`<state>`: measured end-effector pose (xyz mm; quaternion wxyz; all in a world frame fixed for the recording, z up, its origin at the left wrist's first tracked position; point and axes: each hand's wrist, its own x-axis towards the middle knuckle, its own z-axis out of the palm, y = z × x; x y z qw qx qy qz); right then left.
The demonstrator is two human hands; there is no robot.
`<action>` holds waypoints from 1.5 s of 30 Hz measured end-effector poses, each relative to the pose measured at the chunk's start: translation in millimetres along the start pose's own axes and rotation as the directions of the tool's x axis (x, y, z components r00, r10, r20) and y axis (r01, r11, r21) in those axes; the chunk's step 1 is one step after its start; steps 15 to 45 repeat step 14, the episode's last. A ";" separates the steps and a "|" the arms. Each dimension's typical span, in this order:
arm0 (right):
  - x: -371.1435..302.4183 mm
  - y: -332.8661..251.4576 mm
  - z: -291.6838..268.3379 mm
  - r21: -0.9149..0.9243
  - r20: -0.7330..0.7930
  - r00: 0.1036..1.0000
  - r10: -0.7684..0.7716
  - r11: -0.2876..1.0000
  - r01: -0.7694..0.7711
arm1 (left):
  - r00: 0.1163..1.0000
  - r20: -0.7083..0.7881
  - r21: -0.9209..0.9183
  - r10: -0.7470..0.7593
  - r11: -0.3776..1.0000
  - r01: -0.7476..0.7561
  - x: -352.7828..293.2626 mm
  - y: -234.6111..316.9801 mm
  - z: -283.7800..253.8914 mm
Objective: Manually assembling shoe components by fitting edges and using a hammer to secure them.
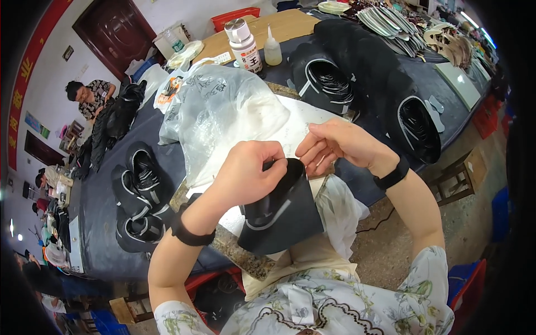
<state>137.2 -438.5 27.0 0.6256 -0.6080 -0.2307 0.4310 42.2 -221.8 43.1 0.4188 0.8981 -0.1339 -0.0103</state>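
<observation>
Close in front of me is a black shoe upper (287, 220) with a curved grey strip along it. My left hand (245, 170) is closed, its thumb and fingers pinching the upper's far edge. Just right of that edge is my right hand (349, 144), thumb apart and fingers loosely bent; the fingertips are beside the upper, and I cannot tell whether they touch it. Beneath lies a white sheet (301, 114) on a speckled stone slab (245, 259). Beyond my left hand rests a large clear plastic bag (223, 106) with whitish contents.
Stacks of black uppers lie at left (142, 184) and far right (416, 128) on the dark table (100, 212). A white bottle (244, 47) and a small squeeze bottle (272, 50) stand at the back. A wooden stool (458, 178) is at right. Another person (92, 100) works far left.
</observation>
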 end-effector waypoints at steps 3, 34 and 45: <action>-3.7 2.9 7.9 -0.196 0.006 0.989 -0.148 0.970 0.147 | 0.982 -0.147 0.259 0.115 0.963 -0.073 4.7 7.7 9.8; 4.4 24.2 -5.6 -0.336 -0.007 0.937 -0.349 0.884 0.326 | 0.983 0.005 0.232 0.186 0.956 -0.182 43.1 30.7 13.3; 4.4 24.2 -5.6 -0.336 -0.007 0.937 -0.349 0.884 0.326 | 0.983 0.005 0.232 0.186 0.956 -0.182 43.1 30.7 13.3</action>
